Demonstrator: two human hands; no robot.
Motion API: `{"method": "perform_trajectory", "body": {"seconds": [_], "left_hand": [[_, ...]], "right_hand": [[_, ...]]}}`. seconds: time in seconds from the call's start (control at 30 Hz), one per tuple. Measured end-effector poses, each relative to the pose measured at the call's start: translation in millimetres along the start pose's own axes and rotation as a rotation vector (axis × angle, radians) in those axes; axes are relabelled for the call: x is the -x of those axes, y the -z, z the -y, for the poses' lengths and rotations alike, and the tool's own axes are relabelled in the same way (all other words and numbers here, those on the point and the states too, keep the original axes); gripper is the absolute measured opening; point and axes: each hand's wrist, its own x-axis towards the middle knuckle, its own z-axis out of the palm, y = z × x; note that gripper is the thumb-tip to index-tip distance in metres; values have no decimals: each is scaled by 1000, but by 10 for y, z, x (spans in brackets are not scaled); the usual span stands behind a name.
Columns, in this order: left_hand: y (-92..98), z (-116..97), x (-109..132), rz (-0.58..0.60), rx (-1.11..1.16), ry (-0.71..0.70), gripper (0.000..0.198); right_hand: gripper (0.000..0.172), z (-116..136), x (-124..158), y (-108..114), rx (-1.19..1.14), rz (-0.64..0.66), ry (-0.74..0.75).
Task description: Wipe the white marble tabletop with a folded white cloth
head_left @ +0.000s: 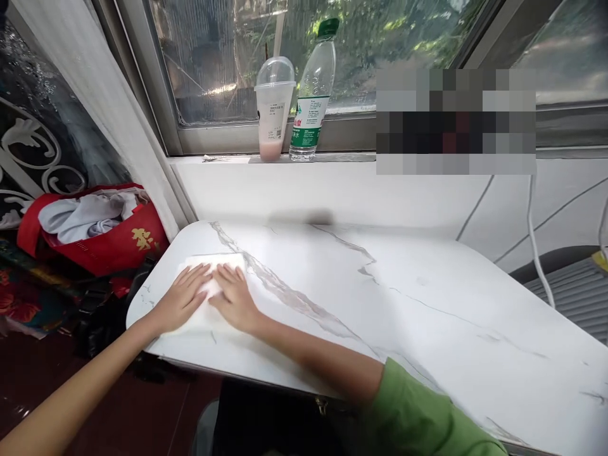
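A white sheet that looks like a paper tissue or thin cloth lies flat near the left end of the white marbled table. My left hand rests flat on its left side, fingers stretched out. Beside it, my right hand presses on the sheet with the palm down and fingers extended. The two hands almost meet at the fingertips. The sheet's lower part blends into the white tabletop, so its full outline is hard to make out.
On the window sill stand a plastic cup with a straw and a green-capped bottle. A red bag holding cloth is left of the table. White cables hang at the right, near a grey ridged object.
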Motion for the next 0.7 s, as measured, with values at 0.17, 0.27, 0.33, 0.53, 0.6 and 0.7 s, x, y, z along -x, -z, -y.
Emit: {"method": "perform_trajectory", "body": {"seconds": [0.17,0.27,0.33,0.53,0.6,0.7], "left_hand": [[281,66,600,11,153,110,40],[344,117,748,5,190,188,41],[331,153,751,-20,136,210,46],[227,442,341,3,-6,161,55],[212,597,108,-10,-11,144,55],[196,837,-275,-21,6,122,56]], "right_hand": [[73,533,326,-199,-201,303,60],[79,700,346,-285,-179,389,60],[77,735,268,-323,-143,371,49],[61,550,-287,-382,50,105,109],[58,420,-503,-402,157,9,144],[55,208,-820,-402,257,-103,160]]}}
